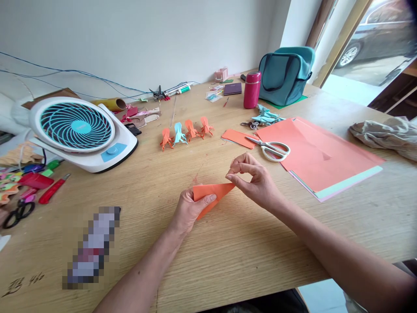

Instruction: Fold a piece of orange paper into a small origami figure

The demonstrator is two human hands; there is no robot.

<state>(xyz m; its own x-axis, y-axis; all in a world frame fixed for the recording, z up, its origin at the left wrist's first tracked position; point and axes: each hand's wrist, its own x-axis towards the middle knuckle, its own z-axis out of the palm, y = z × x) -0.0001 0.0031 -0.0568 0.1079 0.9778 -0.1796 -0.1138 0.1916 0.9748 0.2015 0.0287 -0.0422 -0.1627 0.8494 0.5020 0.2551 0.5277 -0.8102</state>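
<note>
A folded piece of orange paper (211,191) is held between both hands, just above the wooden table. My left hand (189,211) grips its wide left end, with the thumb lying on top and the other fingers hidden behind it. At the narrow right tip, my right hand (252,178) pinches the paper between thumb and forefinger. White-handled scissors (275,151) lie beyond my right hand, partly over a stack of large orange sheets (325,152). Smaller orange paper pieces (239,138) lie beside the scissors.
Several folded paper figures (178,134) stand beyond my hands. A white fan (78,130) is at the left, near a red cutter (54,190) and black-handled scissors (19,213). A pink flask (252,91) and teal bag (286,76) stand at the back. A blurred-out object (93,245) lies front left.
</note>
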